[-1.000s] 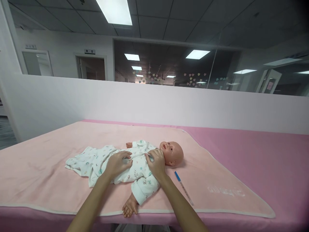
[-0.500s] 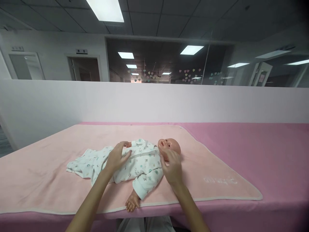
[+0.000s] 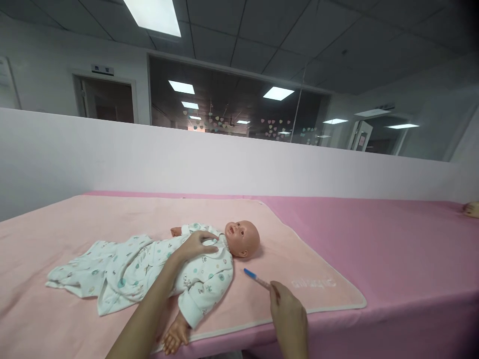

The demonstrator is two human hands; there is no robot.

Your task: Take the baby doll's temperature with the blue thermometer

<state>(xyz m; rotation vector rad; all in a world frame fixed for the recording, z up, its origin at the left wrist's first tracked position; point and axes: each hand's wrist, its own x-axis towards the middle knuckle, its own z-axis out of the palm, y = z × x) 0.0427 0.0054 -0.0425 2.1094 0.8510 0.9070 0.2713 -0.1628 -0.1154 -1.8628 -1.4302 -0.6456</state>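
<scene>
A baby doll (image 3: pixel 242 238) lies on its back, its bald head to the right, in a white printed outfit (image 3: pixel 207 279). My left hand (image 3: pixel 196 245) rests on the doll's upper chest near the collar, thumb and fingers apart over the cloth. To the right, above the blanket's front edge, my right hand (image 3: pixel 288 314) is closed around a slim stick with a blue end (image 3: pixel 256 277). Its blue end points up and left toward the doll's head; the rest is hidden in my fingers. One doll hand (image 3: pixel 175 335) lies at the front edge.
Under the doll spreads a peach blanket (image 3: pixel 277 269) with white edging, over a pink table cover (image 3: pixel 392 249). A white partition (image 3: pixel 224 164) stands behind the table. At the far right edge a tan object (image 3: pixel 471 209) is partly in view.
My view has turned right. My right hand has left the doll's neck and chin, moved toward the front right, and now holds the blue-ended stick. My left hand has shifted up toward the collar.
</scene>
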